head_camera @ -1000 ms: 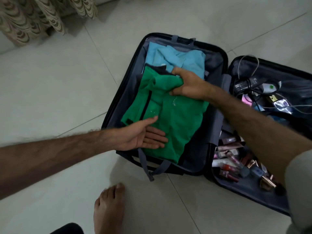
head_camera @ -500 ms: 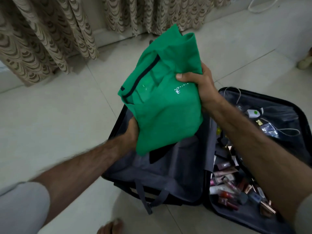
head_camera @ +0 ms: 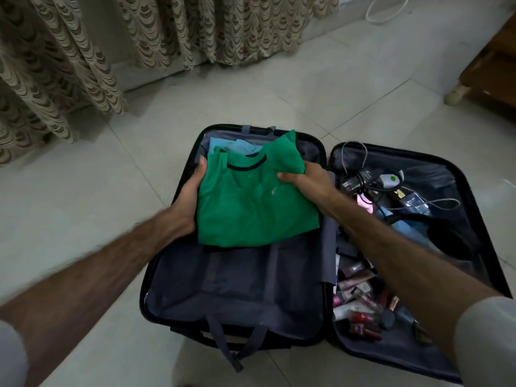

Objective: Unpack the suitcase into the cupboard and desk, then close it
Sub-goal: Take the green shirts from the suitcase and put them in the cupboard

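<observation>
A black suitcase (head_camera: pixel 173 263) lies open flat on the tiled floor. Over its left half I hold a folded green t-shirt (head_camera: pixel 251 208) with a dark collar. My left hand (head_camera: pixel 190 194) grips its left edge and my right hand (head_camera: pixel 304 180) pinches its upper right part. A light blue garment (head_camera: pixel 240 145) shows behind the shirt at the far end of that half. The near part of the left half shows bare grey lining. The right half holds cables and a charger (head_camera: pixel 363 177), a blue box (head_camera: pixel 418 205) and several cosmetic tubes (head_camera: pixel 360 305).
Patterned curtains (head_camera: pixel 167 37) hang along the far wall. A wooden furniture leg (head_camera: pixel 458 93) stands at the far right and a white cable (head_camera: pixel 391 9) lies on the floor near it. Pale floor tiles (head_camera: pixel 97 191) surround the case.
Both hands took hold of the green shirt and lifted it out of the case. It now hangs lower and flatter over the left half, collar facing away.
</observation>
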